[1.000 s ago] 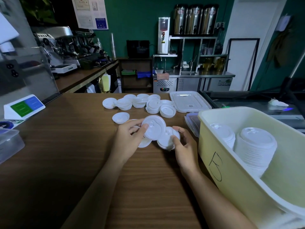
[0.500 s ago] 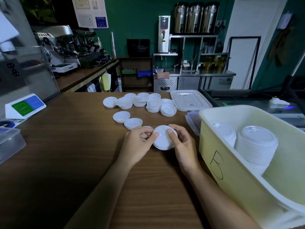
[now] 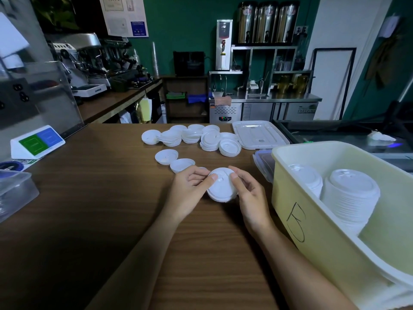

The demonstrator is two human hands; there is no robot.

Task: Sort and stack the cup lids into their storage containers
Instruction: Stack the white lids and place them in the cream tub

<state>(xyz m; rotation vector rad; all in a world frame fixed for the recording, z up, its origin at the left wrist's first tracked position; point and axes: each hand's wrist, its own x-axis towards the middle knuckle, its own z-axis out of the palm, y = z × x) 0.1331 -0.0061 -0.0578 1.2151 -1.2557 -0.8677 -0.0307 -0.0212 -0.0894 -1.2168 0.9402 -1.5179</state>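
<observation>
Two hands hold a small stack of white lids (image 3: 221,186) near the middle of the brown tabletop (image 3: 89,209). The left hand (image 3: 190,193) grips the left side of the stack and the right hand (image 3: 250,198) grips the right side. Both thumbs press on the top lid. The other fingers (image 3: 196,173) curl round the edge, so both hands are grasping the stack. The top lid faces up and has a little drink hole in it. I cannot tell if the bottom of the stack touches the wood. Just behind the left hand lie a first loose lid (image 3: 166,156) and a second loose lid (image 3: 182,164), side by side and nearly touching. Farther back, near the far edge, sit more piles of lids (image 3: 192,136) in a bunch. A flat clear cover (image 3: 260,137) lies just beside them on the right. A big yellow bin (image 3: 312,231) stands on the right, near the right hand, with a black mark drawn on its side. Inside it a tall stack of lids (image 3: 353,193) leans over, and a shorter stack (image 3: 306,177) sits beside it. A small clear box (image 3: 262,162) peeks out from behind the bin's near corner. Far to the left stand a green and blue sign (image 3: 36,142) and a clear tub (image 3: 15,193), well apart from the hands.
</observation>
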